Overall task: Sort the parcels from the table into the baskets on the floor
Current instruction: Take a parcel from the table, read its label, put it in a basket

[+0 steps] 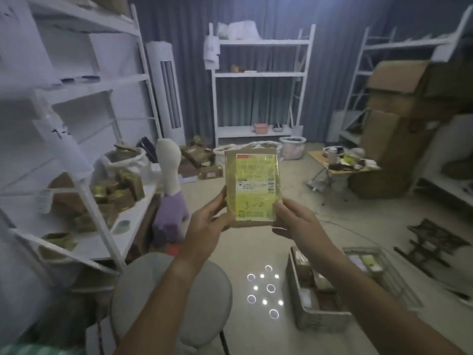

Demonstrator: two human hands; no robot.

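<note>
I hold a flat brown parcel (252,185) upright in front of me, its yellow label facing the camera. My left hand (208,224) grips its lower left edge and my right hand (294,221) grips its lower right corner. Two baskets stand on the floor at the lower right: a nearer one (304,316) with several parcels inside and a farther wire one (394,278) holding a yellow-labelled parcel. More brown parcels (122,190) lie piled on the white shelf (138,211) to my left.
A grey round stool (202,298) stands below my arms. A soft toy (169,190) leans beside the left shelf. White racks, sacks, stacked cardboard boxes (399,129) and a small cluttered folding table (340,162) ring the floor. A dark folded frame (432,244) lies at right.
</note>
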